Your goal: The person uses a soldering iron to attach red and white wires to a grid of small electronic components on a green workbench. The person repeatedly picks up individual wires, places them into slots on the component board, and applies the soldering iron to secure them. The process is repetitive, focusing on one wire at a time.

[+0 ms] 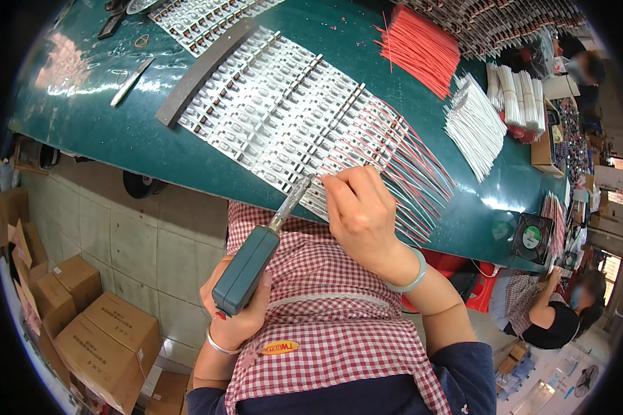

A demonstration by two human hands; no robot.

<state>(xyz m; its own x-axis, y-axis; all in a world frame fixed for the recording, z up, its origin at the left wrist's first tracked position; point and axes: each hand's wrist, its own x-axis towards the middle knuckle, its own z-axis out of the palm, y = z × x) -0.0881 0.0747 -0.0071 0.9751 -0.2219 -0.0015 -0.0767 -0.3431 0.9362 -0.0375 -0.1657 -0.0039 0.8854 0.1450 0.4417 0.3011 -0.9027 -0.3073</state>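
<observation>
My left hand (246,311) is wrapped round the green body of a soldering gun (246,270). The gun's metal tip rests at the near edge of a panel of small white circuit boards (270,104). Right beside the tip, my right hand (360,218) pinches a thin wire, mostly hidden by the fingers. Red and white wires (422,183) fan out to the right from the boards' right-hand rows, partly behind my right hand. A dark grey bar (201,72) lies along the panel's left edge.
On the green table (187,155) lie a bundle of red wires (422,52), bundles of white wires (475,128), a knife-like tool (131,81) and more boards (208,21). A small black fan (532,237) stands at right. Cardboard boxes (104,346) fill the lower left. Another person (554,311) sits at right.
</observation>
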